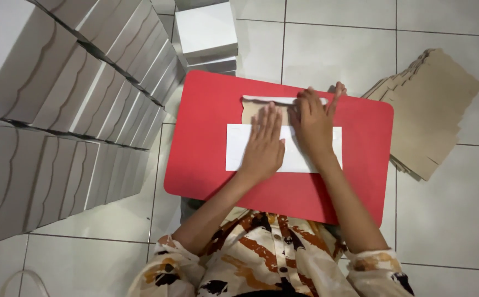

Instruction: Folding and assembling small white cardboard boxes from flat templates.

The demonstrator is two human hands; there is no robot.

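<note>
Folded white boxes are stacked in rows on the floor at the left, kept off the work surface. On the red table, a flat cardboard sheet is pinned by the left hand, laid flat with fingers together. The right hand, fingers spread, is pressed onto the sheet's upper flap, apparently creasing it. Unfolded brown blanks are piled within reach at the right.

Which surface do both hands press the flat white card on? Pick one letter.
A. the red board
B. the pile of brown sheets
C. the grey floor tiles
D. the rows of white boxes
A: the left hand and right hand lie flat on the card, which rests on the red board.
</note>
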